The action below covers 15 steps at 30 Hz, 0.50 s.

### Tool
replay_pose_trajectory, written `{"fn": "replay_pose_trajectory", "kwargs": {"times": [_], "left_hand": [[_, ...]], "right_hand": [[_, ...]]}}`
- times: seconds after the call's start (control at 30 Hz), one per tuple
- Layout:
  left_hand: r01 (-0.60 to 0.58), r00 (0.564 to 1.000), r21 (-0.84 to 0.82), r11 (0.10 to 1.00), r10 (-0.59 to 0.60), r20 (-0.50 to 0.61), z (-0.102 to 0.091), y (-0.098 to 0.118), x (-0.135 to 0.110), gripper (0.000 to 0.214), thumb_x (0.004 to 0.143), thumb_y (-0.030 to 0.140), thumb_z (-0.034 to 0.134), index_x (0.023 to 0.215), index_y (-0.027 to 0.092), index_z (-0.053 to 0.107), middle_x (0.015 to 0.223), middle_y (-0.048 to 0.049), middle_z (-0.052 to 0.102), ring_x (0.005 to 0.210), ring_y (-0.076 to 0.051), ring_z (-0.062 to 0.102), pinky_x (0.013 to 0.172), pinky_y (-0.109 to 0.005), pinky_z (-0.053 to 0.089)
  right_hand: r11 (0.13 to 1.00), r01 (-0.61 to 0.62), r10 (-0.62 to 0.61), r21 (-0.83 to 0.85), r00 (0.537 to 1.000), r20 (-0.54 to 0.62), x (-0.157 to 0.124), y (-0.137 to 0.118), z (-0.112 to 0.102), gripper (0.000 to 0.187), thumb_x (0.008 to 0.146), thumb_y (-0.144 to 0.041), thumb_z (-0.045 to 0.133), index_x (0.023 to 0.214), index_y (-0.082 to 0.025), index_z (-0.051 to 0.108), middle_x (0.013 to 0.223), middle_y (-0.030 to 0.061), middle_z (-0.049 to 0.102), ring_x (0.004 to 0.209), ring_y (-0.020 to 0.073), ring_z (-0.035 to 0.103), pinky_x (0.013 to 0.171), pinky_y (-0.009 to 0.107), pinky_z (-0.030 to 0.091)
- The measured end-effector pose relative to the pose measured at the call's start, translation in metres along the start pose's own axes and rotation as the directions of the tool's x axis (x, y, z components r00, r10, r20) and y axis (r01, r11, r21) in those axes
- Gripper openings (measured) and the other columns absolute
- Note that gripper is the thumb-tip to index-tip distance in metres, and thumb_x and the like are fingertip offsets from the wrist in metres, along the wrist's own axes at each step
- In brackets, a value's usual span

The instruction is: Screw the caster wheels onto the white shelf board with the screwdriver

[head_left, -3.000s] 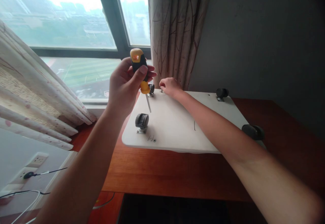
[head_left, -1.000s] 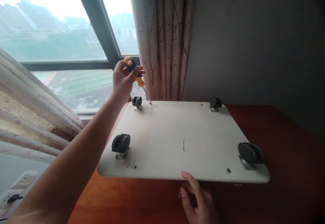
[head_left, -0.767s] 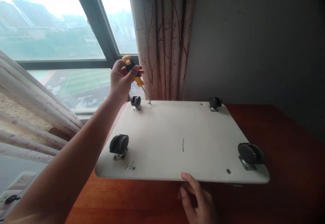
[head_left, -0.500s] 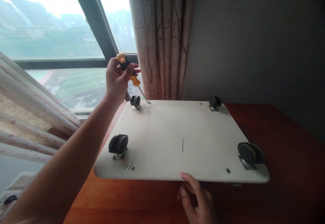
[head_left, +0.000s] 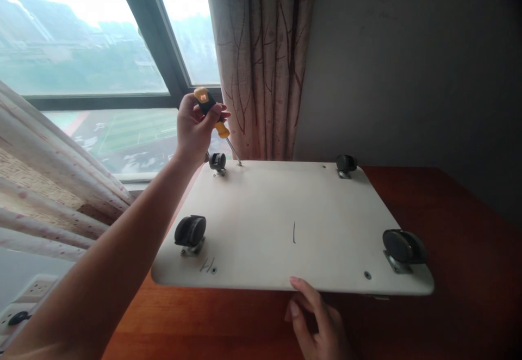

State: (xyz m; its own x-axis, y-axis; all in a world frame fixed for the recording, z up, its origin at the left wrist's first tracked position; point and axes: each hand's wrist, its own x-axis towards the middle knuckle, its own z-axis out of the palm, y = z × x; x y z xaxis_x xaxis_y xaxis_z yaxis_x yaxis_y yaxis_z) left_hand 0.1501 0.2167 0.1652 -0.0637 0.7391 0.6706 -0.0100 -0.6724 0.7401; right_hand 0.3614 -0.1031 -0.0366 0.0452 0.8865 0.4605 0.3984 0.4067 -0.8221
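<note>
My left hand (head_left: 199, 123) is closed around the yellow and black handle of a screwdriver (head_left: 222, 130). The tool slants down, its tip at a screw (head_left: 240, 163) by the far edge of a white board (head_left: 261, 213), beside the far left caster (head_left: 217, 162). At the near edge, my right hand (head_left: 320, 322) rests its index fingertip on the board; its thumb is apart and nothing shows in its grasp. Other black casters stand at the near left (head_left: 190, 232), near right (head_left: 403, 247) and far right (head_left: 346, 164) corners, wheels up.
The board lies on a reddish-brown wooden table (head_left: 183, 322). A curtain (head_left: 263, 66) hangs behind its far edge. A window (head_left: 81, 61) and a second curtain (head_left: 49, 164) are on the left, with wall sockets (head_left: 32, 290) low down. A grey wall (head_left: 408, 66) rises behind.
My left hand has shifted slightly right with the screwdriver, whose shaft is a little steeper at the screw. My right hand has stayed in place.
</note>
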Motion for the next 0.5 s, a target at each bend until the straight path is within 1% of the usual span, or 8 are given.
{"fn": "replay_pose_trajectory", "kwargs": {"times": [0.17,0.27,0.33,0.4,0.43,0.5], "left_hand": [[0.006,0.997,-0.002,1.000,-0.006,0.074,0.002,0.002,0.003,0.036,0.073,0.035,0.087,0.091,0.025,0.057,0.083,0.0030,0.074,0.075,-0.018,0.071,0.077,-0.042,0.058],[-0.044,0.989,0.037,0.998,0.038,0.140,0.002,0.000,0.009,0.028,0.075,0.029,0.085,0.091,0.022,0.063,0.089,0.0008,0.072,0.083,-0.016,0.068,0.084,-0.039,0.057],[-0.084,0.982,0.075,0.994,0.070,0.177,0.003,-0.003,0.014,0.023,0.075,0.024,0.083,0.090,0.022,0.066,0.092,-0.0002,0.071,0.085,-0.015,0.066,0.086,-0.036,0.055],[-0.104,0.977,0.107,0.989,0.081,0.197,0.003,-0.005,0.017,0.025,0.074,0.019,0.081,0.095,0.023,0.067,0.091,-0.0002,0.071,0.085,-0.015,0.065,0.084,-0.033,0.055],[-0.101,0.976,0.125,0.987,0.074,0.204,0.004,-0.004,0.019,0.029,0.074,0.017,0.079,0.099,0.025,0.066,0.091,0.0000,0.071,0.084,-0.016,0.065,0.082,-0.032,0.055],[-0.076,0.976,0.170,0.983,0.039,0.213,0.005,-0.002,0.020,0.037,0.074,0.014,0.076,0.106,0.028,0.064,0.090,0.0003,0.072,0.083,-0.017,0.066,0.078,-0.031,0.054]], "right_hand": [[1.000,0.017,-0.017,-0.016,1.000,-0.006,0.003,-0.001,-0.003,0.033,0.102,-0.027,0.049,0.134,-0.023,0.057,0.071,-0.0003,0.072,0.060,0.0117,0.071,0.067,0.017,0.059],[0.998,0.059,-0.058,-0.006,0.997,0.059,0.006,-0.001,-0.005,0.037,0.101,-0.022,0.049,0.137,-0.023,0.054,0.073,-0.0006,0.072,0.060,0.0110,0.071,0.067,0.016,0.059],[0.998,0.067,-0.067,-0.011,0.996,0.066,0.005,0.000,-0.005,0.038,0.100,-0.021,0.050,0.138,-0.023,0.053,0.074,0.0001,0.073,0.062,0.0115,0.072,0.068,0.017,0.059],[0.999,0.051,-0.051,-0.018,0.998,0.031,0.003,0.002,-0.004,0.038,0.100,-0.022,0.050,0.138,-0.023,0.053,0.074,0.0007,0.073,0.063,0.0124,0.072,0.068,0.018,0.060],[0.999,0.041,-0.041,-0.018,0.999,0.013,0.002,0.003,-0.003,0.038,0.100,-0.023,0.049,0.138,-0.023,0.054,0.073,0.0006,0.072,0.062,0.0127,0.072,0.068,0.019,0.060],[1.000,0.029,-0.029,-0.010,0.999,0.016,0.000,0.004,-0.001,0.038,0.100,-0.023,0.049,0.138,-0.025,0.054,0.071,-0.0006,0.071,0.060,0.0122,0.070,0.067,0.019,0.059]]}}
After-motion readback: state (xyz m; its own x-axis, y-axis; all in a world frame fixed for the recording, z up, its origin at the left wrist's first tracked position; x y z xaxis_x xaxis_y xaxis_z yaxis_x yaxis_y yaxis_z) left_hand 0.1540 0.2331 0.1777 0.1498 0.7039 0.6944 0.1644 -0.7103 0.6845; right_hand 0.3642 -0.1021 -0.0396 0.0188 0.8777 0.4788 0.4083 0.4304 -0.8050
